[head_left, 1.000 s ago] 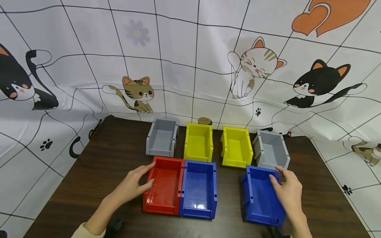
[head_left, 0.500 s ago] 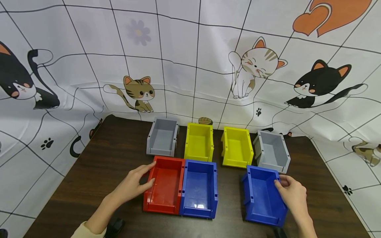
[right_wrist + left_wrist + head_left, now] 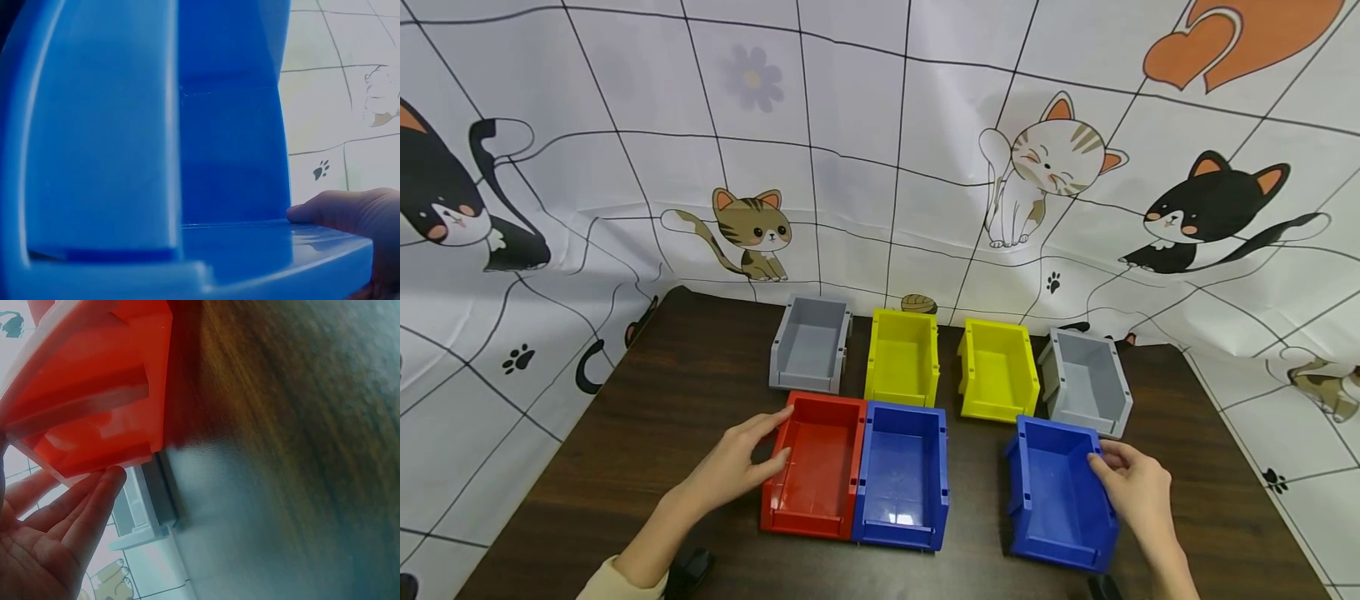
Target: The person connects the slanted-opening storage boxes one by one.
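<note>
My left hand (image 3: 733, 458) rests at the left wall of a red storage bin (image 3: 818, 471), thumb lying over the rim. In the left wrist view its fingers (image 3: 94, 506) are fairly straight and touch the outside of the red bin (image 3: 94, 394). Tight against that bin's right side stands a blue bin (image 3: 901, 475). Another blue bin (image 3: 1060, 492), slightly turned, sits apart at the right. My right hand (image 3: 1138, 492) pinches its right wall, thumb inside, other fingers outside and partly hidden. The right wrist view shows the thumb (image 3: 331, 209) on this blue bin (image 3: 231, 156).
Behind stand a left grey bin (image 3: 810, 342), two yellow bins (image 3: 902, 358) and a right grey bin (image 3: 1086, 379). The dark wooden table (image 3: 647, 417) ends at a cat-print cloth (image 3: 850, 183). Small black objects (image 3: 688, 573) lie near both wrists.
My right hand has shifted outward, its fingers moving to the outside of the right blue bin's wall. That bin has since slid slightly left. My left hand and the red bin stay put.
</note>
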`<state>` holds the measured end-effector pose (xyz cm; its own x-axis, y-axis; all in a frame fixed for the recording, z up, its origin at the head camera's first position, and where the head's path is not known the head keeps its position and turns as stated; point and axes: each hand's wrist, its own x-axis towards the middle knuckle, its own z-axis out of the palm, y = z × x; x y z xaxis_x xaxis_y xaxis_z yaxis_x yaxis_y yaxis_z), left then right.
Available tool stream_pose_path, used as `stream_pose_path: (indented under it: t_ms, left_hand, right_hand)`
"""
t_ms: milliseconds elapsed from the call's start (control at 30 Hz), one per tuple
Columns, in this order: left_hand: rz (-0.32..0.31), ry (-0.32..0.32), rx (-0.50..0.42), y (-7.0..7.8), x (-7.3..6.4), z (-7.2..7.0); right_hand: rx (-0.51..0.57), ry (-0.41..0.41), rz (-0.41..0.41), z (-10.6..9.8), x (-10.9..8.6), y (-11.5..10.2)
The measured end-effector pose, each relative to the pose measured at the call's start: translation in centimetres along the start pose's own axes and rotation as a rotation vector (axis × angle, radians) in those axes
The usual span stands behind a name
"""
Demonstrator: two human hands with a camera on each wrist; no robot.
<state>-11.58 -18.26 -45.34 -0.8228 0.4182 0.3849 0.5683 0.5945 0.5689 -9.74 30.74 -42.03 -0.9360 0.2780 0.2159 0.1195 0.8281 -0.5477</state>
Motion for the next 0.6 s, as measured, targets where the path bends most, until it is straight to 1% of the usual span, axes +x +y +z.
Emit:
stream_pose_path:
  t_ms: [300, 467, 600]
  left_hand:
    - [0.008, 0.008, 0.007, -0.1, 0.0, 0.0]
    - [-0.013, -0.004, -0.003, 0.0, 0.0, 0.0]
    - [-0.011, -0.002, -0.005, 0.0, 0.0, 0.0]
  right_hand:
    - [0.045, 0.009, -0.111, -0.1, 0.1, -1.9]
    - [0.07, -0.013, -0.122, -0.1, 0.2, -3.2]
    - [0.091, -0.028, -0.118, -0.1, 0.2, -4.0]
